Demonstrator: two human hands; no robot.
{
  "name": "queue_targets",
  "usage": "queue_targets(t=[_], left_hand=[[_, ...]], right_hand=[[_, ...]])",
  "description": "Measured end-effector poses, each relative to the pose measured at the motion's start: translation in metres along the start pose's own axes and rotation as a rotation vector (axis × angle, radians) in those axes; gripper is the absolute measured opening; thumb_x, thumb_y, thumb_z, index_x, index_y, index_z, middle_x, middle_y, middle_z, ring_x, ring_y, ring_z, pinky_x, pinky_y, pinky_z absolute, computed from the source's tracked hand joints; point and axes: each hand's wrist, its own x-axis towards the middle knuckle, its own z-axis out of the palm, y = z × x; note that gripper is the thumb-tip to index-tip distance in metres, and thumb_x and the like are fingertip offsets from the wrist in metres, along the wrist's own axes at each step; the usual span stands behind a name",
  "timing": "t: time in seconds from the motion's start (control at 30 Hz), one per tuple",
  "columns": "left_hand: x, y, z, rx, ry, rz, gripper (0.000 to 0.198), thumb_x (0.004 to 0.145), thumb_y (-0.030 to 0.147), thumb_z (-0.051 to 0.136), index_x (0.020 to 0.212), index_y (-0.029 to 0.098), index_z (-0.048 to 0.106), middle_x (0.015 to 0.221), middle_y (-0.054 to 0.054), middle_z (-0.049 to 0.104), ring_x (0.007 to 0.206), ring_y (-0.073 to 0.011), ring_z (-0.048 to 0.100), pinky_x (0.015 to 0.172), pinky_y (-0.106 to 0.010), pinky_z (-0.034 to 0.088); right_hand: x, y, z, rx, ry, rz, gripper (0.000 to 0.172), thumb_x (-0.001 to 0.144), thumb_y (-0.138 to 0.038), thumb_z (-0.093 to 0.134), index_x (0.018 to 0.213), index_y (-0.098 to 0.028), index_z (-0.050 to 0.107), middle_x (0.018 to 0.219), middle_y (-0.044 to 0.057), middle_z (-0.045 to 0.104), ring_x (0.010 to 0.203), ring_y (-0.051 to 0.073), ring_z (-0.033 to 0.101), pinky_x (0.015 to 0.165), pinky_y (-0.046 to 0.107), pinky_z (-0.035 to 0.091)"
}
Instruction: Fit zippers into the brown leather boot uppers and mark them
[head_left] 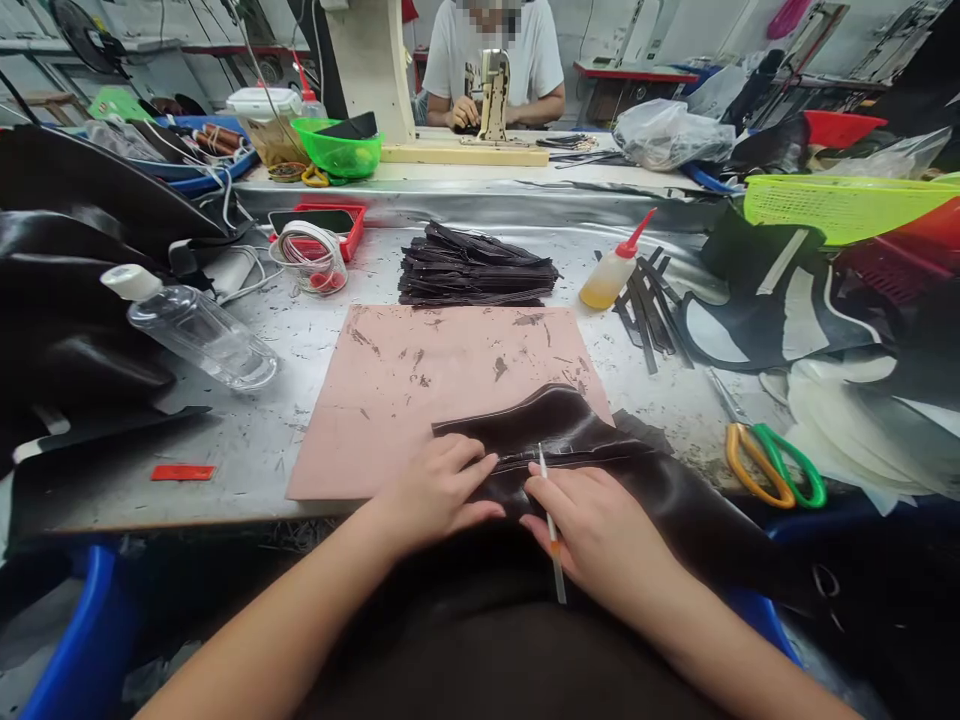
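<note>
A dark brown leather piece [551, 410] with a zip-like seam lies over the near right part of a pink board [450, 350] and hangs off the table edge to the right. My left hand [442, 480] grips the leather at its left end, fingers on top and thumb near the lower edge. In my right hand [592, 510] is a slim white pen [550, 505] with an orange band, pinched between thumb and fingers. Its tip points away from me and meets the leather just above the seam.
Beyond the board sits a stack of dark strips [476, 265], with a glue bottle [611, 270] on its right. Scissors [772, 465] lie at the right edge. A clear bottle [202, 335] lies left. Across the table, a person [495, 70] works at a sewing machine [493, 100].
</note>
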Motion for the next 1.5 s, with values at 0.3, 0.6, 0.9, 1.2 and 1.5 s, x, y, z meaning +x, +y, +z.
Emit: queue_targets(t=[0.3,0.6,0.9,1.2,1.5], left_hand=[[0.032,0.005,0.0,0.128,-0.271,-0.078,0.07,0.07,0.074,0.04,0.127,0.034,0.047,0.089,-0.008,0.055,0.079,-0.0227,0.05,0.065,-0.033,0.042],[0.023,-0.008,-0.015,0.025,-0.293,-0.015,0.073,0.072,0.069,0.043,0.125,0.018,0.051,0.098,-0.009,0.054,0.089,-0.0211,0.049,0.078,-0.032,0.042],[0.031,0.001,-0.012,0.072,-0.279,-0.046,0.073,0.068,0.072,0.046,0.122,0.023,0.053,0.092,-0.009,0.058,0.083,-0.022,0.054,0.071,-0.034,0.046],[-0.013,0.009,-0.004,0.02,0.007,-0.123,0.057,0.075,0.056,0.056,0.112,0.012,0.059,0.108,-0.014,0.059,0.101,-0.0273,0.053,0.087,-0.042,0.047],[-0.013,0.012,0.012,0.001,0.158,-0.171,0.03,0.085,0.037,0.05,0.109,0.023,0.062,0.105,-0.009,0.058,0.097,-0.0231,0.052,0.085,-0.038,0.045]], right_hand=[[0.002,0.0,0.001,0.006,-0.004,-0.002,0.012,0.079,-0.008,0.046,0.075,-0.017,0.053,0.073,0.003,0.058,0.069,0.019,0.054,0.066,0.031,0.036],[0.001,0.0,-0.003,0.013,-0.011,-0.001,0.011,0.079,-0.009,0.047,0.079,-0.017,0.055,0.08,0.006,0.062,0.071,0.02,0.056,0.067,0.032,0.04],[0.0,0.003,-0.011,0.041,-0.051,-0.005,0.018,0.081,-0.007,0.043,0.079,-0.016,0.058,0.085,0.008,0.065,0.074,0.02,0.059,0.068,0.034,0.046],[0.025,0.004,-0.039,0.446,0.146,0.228,0.029,0.093,-0.029,0.036,0.091,-0.019,0.063,0.085,0.005,0.065,0.081,0.016,0.061,0.07,0.028,0.048],[0.029,0.003,0.01,0.616,0.175,0.484,0.027,0.092,-0.034,0.038,0.076,-0.019,0.054,0.061,-0.001,0.056,0.057,0.011,0.055,0.053,0.021,0.043]])
